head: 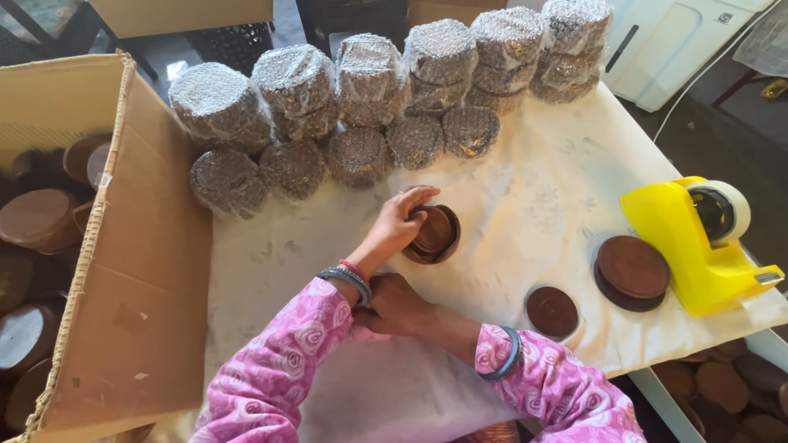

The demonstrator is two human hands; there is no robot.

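head view: the left hand (400,223) reaches forward over the white-covered bench (525,205), its fingers curled and clamped on the near rim of a round brown wooden holder (435,234) with brown discs set inside it. the holder stands on the bench right under and just beyond that hand's fingertips. the right hand (396,306) lies nearer the body, crossed beneath the left wrist, palm down on the cloth; whether its fingers are closed on anything cannot be told. to the right of the right hand lies a single dark brown disc (552,312), and further right a small stack of brown discs (631,271), just beside a yellow tape dispenser (698,244). beyond the left hand stand rows of bubble-wrapped round bundles (369,98), some stacked. far to the left of both hands an open cardboard box (131,246) holds more brown wooden pieces.
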